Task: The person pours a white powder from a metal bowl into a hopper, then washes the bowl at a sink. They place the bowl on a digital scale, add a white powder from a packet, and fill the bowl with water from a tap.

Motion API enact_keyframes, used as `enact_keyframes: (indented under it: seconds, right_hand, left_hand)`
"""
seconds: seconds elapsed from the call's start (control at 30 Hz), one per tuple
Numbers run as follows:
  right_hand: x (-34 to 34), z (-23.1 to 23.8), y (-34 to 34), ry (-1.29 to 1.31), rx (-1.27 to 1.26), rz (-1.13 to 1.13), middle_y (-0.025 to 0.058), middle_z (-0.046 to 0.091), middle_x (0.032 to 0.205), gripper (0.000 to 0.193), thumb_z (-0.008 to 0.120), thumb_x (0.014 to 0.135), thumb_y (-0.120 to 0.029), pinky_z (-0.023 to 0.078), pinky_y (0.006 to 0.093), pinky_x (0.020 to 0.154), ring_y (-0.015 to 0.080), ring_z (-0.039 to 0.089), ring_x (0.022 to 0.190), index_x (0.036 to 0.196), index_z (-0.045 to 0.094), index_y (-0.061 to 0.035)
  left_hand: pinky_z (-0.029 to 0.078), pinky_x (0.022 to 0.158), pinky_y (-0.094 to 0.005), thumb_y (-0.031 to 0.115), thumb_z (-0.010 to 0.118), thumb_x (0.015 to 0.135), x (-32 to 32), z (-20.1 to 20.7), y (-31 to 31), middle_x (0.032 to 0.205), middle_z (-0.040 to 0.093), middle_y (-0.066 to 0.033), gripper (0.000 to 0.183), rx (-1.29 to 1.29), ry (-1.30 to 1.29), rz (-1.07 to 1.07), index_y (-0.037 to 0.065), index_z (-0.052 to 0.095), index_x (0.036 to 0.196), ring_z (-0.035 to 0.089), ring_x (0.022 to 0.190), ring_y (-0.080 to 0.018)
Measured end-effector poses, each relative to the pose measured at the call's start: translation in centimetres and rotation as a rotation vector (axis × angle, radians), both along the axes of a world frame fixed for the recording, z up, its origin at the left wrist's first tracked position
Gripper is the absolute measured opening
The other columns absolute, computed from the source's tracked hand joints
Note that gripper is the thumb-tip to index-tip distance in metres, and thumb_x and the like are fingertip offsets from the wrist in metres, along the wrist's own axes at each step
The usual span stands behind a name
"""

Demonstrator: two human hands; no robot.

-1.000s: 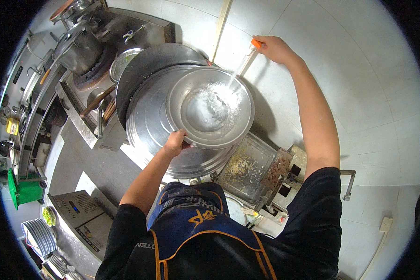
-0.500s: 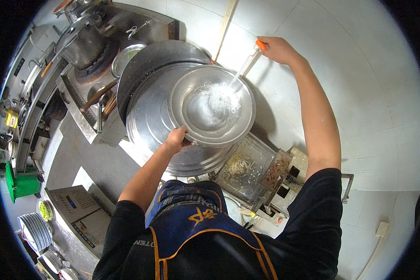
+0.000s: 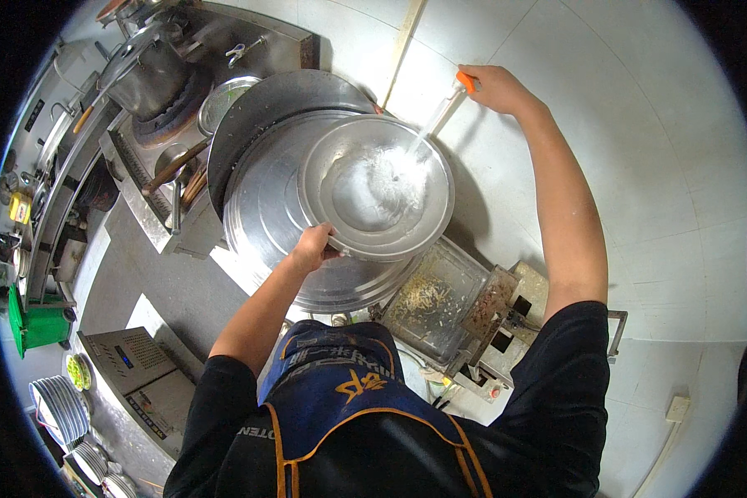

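Note:
My left hand [image 3: 314, 247] is closed round the near-left rim of a wide metal basin [image 3: 314, 207]. The basin rests over a large round metal lid [image 3: 261, 216]. At the upper right, my right hand [image 3: 500, 88] is closed on the orange part of a small orange and white water tap [image 3: 466, 82]. A stream of water [image 3: 430, 129] runs slantwise from it into the right side of the basin. Shallow, frothing water [image 3: 373, 195] covers the basin's bottom.
A black wok [image 3: 224, 158] stands behind the lid. Near the basin's lower right is a clear tray [image 3: 465, 274] with pale shreds. A stove with a lidded pot [image 3: 153, 79] and a wooden-handled ladle [image 3: 174, 166] lies left. Stacked plates [image 3: 62, 407] stand lower left.
The water in the basin churns in a different pattern and splashes more on the right side. Both hands stay almost where they were.

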State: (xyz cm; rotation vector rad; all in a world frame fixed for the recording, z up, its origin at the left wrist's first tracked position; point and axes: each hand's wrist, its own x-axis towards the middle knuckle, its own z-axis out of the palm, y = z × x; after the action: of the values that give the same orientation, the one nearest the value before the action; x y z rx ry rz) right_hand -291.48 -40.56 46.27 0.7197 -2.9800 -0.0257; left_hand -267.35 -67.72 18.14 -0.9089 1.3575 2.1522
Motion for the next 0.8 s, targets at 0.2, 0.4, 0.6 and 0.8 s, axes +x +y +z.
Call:
enact_keyframes:
  seconds: [0.2, 0.4, 0.6, 0.8]
  right_hand:
    - [0.7, 1.0, -0.6, -0.044, 0.017, 0.002, 0.0141, 0.060, 0.119, 0.052, 0.059, 0.081, -0.003, 0.047, 0.0359, 0.092, 0.0282, 0.060, 0.104, 0.131, 0.052, -0.0125]
    - [0.3, 0.5, -0.6, -0.024, 0.028, -0.015, 0.0139, 0.060, 0.120, 0.048, 0.056, 0.083, -0.002, 0.046, 0.0369, 0.093, 0.0284, 0.059, 0.106, 0.131, 0.052, -0.0121]
    - [0.6, 0.5, -0.7, -0.020, 0.034, -0.029, 0.0138, 0.059, 0.121, 0.047, 0.054, 0.084, -0.002, 0.045, 0.0369, 0.095, 0.0286, 0.058, 0.108, 0.131, 0.052, -0.0119]
    - [0.5, 0.8, -0.8, -0.052, 0.042, -0.025, 0.0137, 0.059, 0.122, 0.046, 0.054, 0.085, -0.003, 0.045, 0.0368, 0.095, 0.0287, 0.058, 0.108, 0.130, 0.052, -0.0107]
  left_hand:
    - [0.056, 0.059, -0.0374, 0.018, 0.049, 0.086, 0.1, 0.1, 0.1, 0.080, 0.056, -0.0134, 0.022, -0.006, -0.001, 0.009, -0.003, 0.052, 0.091, 0.059, 0.062, -0.0260]
    - [0.057, 0.059, -0.0384, 0.020, 0.048, 0.087, 0.0, -0.3, -0.1, 0.088, 0.058, -0.0154, 0.027, -0.004, -0.018, -0.018, -0.003, 0.051, 0.100, 0.062, 0.070, -0.0276]
    - [0.056, 0.059, -0.0374, 0.018, 0.048, 0.086, 0.3, 0.9, 0.3, 0.078, 0.056, -0.0122, 0.021, -0.009, -0.012, 0.005, -0.002, 0.052, 0.090, 0.060, 0.062, -0.0260]
    - [0.055, 0.058, -0.0376, 0.018, 0.049, 0.086, 0.1, -0.3, 0.1, 0.080, 0.057, -0.0130, 0.022, -0.006, -0.019, -0.001, -0.002, 0.053, 0.091, 0.059, 0.061, -0.0259]
